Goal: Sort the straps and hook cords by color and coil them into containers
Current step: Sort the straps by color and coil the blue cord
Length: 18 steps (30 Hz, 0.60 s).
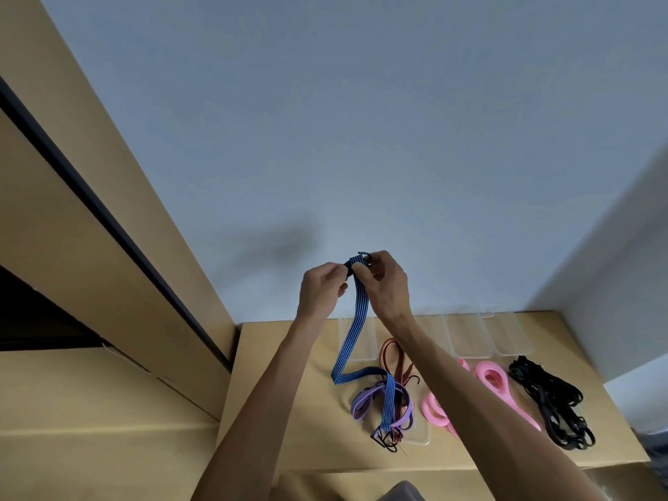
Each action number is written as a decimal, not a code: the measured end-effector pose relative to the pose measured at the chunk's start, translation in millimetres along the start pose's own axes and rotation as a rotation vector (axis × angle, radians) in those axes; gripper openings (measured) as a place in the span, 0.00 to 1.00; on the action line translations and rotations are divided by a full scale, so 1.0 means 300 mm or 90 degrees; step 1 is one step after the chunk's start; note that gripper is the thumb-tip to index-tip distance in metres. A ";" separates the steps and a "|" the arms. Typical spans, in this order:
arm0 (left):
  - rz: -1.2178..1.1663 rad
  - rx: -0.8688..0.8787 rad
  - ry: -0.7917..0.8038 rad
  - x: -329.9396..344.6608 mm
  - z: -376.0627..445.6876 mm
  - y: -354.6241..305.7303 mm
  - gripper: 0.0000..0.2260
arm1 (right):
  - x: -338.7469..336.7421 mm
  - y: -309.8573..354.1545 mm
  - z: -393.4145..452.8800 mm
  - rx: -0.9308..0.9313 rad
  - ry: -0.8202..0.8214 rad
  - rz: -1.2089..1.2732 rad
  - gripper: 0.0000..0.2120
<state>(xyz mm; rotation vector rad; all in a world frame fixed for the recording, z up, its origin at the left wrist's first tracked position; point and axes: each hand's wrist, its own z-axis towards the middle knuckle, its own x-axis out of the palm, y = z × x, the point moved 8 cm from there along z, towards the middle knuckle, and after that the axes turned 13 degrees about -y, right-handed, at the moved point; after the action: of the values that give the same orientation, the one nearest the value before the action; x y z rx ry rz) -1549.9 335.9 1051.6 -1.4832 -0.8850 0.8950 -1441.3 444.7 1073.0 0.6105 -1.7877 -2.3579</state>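
A person's two hands, raised well above a tan bench [289, 410], begin winding one end of a blue striped hook cord [356, 330]: the left hand [321, 287] pinches the top of the cord with curled fingers, while the right hand [383, 283] grips the hooked end beside it, the two hands nearly touching. The rest of the blue cord hangs down, bends across the bench and trails over a tangle of purple straps [365, 403] and a red striped cord [394, 359] lying near the bench's middle. To the right lie pink straps [495, 381], and beyond them a heap of black cords [553, 403] near the right edge. Clear containers [470, 334] stand in a row along the back of the bench, against a pale wall [361, 139]; those in view appear to hold nothing, and another clear tray [421, 437] sits near the front under the tangle. By these signs the job looks barely begun: colours are loosely grouped, yet nothing shows as coiled and stowed. The wall closes the back and a second wall the right, a cabinet [90, 211] hems the left, and the bare bench left of the pile offers the most open room for working.
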 end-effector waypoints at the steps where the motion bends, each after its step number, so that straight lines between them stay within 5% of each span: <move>1: -0.012 0.005 -0.003 -0.001 0.000 -0.002 0.07 | 0.004 0.000 -0.002 -0.002 0.015 0.012 0.09; 5: -0.038 0.018 -0.053 -0.028 0.007 -0.023 0.05 | 0.030 0.005 -0.019 0.003 0.091 0.069 0.19; 9: -0.052 0.047 -0.048 -0.043 0.012 -0.058 0.07 | 0.045 0.028 -0.004 0.014 0.109 0.099 0.18; 12: 0.017 0.149 -0.014 -0.042 0.017 -0.115 0.12 | 0.060 0.049 0.040 0.051 0.118 0.116 0.17; 18: 0.195 0.379 -0.110 -0.036 0.108 -0.359 0.08 | 0.120 0.184 0.157 0.111 0.106 0.214 0.15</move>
<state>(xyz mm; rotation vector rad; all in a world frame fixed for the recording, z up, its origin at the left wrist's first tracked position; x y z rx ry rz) -1588.6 348.8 1157.0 -1.0397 -0.4499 1.3901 -1500.4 458.7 1126.7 0.4654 -1.8640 -1.8935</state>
